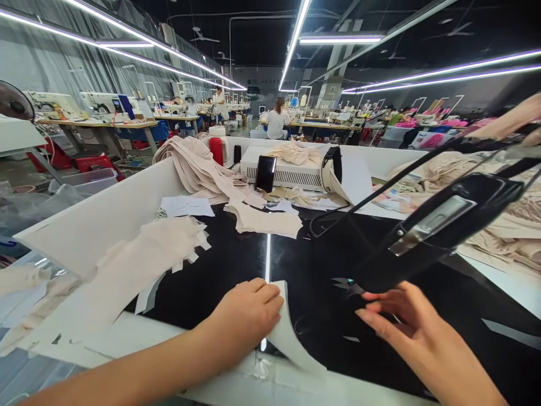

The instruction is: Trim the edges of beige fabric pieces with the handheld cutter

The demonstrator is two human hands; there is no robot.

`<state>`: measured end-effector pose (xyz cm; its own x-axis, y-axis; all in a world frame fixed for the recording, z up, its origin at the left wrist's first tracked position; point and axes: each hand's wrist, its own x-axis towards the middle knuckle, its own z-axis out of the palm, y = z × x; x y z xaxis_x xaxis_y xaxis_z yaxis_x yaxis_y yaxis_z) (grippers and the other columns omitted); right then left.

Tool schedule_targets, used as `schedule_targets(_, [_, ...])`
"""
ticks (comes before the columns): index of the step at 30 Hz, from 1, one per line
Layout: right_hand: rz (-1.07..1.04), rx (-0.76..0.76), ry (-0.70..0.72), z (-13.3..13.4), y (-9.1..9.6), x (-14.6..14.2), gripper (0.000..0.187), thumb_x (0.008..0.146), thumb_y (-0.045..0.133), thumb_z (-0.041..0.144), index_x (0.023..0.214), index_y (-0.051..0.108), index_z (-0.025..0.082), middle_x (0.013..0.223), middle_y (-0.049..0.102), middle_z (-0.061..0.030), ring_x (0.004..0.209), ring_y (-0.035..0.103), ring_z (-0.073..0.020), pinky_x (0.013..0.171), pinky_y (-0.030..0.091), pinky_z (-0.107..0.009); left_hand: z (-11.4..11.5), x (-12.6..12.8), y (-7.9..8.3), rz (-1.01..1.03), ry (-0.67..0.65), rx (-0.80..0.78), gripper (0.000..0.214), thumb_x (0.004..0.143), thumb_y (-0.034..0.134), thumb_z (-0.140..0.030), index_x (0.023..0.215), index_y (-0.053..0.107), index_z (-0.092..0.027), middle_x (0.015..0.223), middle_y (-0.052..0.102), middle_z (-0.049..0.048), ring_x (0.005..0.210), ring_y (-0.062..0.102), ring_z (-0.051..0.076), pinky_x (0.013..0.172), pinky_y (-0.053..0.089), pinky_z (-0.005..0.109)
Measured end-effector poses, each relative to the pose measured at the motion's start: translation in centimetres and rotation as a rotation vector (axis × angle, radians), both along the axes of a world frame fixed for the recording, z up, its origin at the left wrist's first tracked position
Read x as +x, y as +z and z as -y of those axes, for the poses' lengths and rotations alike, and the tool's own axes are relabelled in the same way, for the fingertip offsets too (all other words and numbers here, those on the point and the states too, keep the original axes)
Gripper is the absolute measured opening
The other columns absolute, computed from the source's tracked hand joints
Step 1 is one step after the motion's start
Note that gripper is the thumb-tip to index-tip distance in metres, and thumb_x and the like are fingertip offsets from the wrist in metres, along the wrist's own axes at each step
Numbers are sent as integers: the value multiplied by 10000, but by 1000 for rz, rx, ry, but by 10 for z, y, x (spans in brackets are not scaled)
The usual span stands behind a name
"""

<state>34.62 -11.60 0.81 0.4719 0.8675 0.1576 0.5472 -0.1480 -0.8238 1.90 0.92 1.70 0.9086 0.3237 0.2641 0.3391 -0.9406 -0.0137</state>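
My left hand rests over the near middle of the black work surface. Its fingers are closed on a cream fabric piece, which hangs toward the near edge. To the right, my right hand is curled around small thread snips. Their pointed blades stick out to the left past my fingertips and stand slightly apart; the handles are mostly hidden by my fingers. The thumb is held away from the blades. A small white scrap lies below the snips.
A black device with a silver plate hangs above my right hand. Stacked cream pieces lie at left, a cut piece ahead. Behind them stand a phone, a red thread cone and a white vented box. A person sits far back.
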Motion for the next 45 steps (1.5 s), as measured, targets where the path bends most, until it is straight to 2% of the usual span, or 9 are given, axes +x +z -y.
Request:
schedule_targets(3, [47,209,-30,-18,17,4,1083,789,820,923,1626,513,307,1446,780,-221,1244,815,-437,966,726,-551,4,3,2,-15,12,43,161,1189,585,-199,1190,742,-167,1218,809,110,1022,757,266,851,614,405])
schedule_targets(6, [-9,359,102,-39,46,-13,1026,852,839,869,1661,457,366,1670,654,-192,1494,709,-409,1122,678,-537,5,6,4,34,1,65,148,1190,598,-193,1239,733,-158,1298,819,98,1106,766,264,838,600,399])
schedule_targets(8, [-79,521,122,-54,64,-30,871,847,911,775,1548,574,383,1548,737,-152,1343,799,-389,1080,697,-570,4,7,5,75,-24,77,147,1185,608,-166,1268,729,-162,1363,818,83,1181,764,251,865,596,384])
schedule_targets(9, [-143,652,118,-62,72,-38,805,800,963,724,1457,647,383,1387,808,-119,1141,858,-377,943,738,-575,3,8,4,88,-38,86,152,1183,607,-153,1271,730,-164,1380,819,76,1198,764,243,867,595,376])
schedule_targets(12, [-324,795,78,-80,85,-61,586,797,1016,528,1296,759,358,1031,825,-21,737,799,-258,627,714,-432,0,10,0,103,-69,106,148,1185,619,-175,1266,742,-159,1376,828,65,1180,774,227,829,598,364])
schedule_targets(18, [-449,846,184,-104,77,-92,382,846,1008,473,1079,765,292,887,757,38,682,724,-153,604,673,-300,2,11,-12,156,-65,144,182,1200,631,-246,1266,763,-140,1332,838,87,1157,777,225,838,615,359])
schedule_targets(27, [-529,904,241,-132,65,-115,434,872,972,530,1114,696,299,867,719,55,624,696,-137,538,638,-273,6,14,-14,183,-53,152,201,1212,625,-255,1263,778,-135,1348,831,86,1171,770,204,853,618,335])
schedule_targets(39, [-667,879,285,-128,70,-125,460,827,995,541,1071,694,292,819,719,59,586,691,-148,514,634,-284,7,12,-9,226,-44,147,220,1209,592,-209,1241,800,-148,1311,856,57,1128,789,195,833,635,333])
schedule_targets(45, [-650,902,322,-127,66,-126,402,887,968,513,1070,693,284,841,738,46,611,701,-149,526,629,-281,6,10,-6,234,-44,160,262,1221,552,-207,1258,804,-144,1313,863,55,1148,787,193,872,635,321])
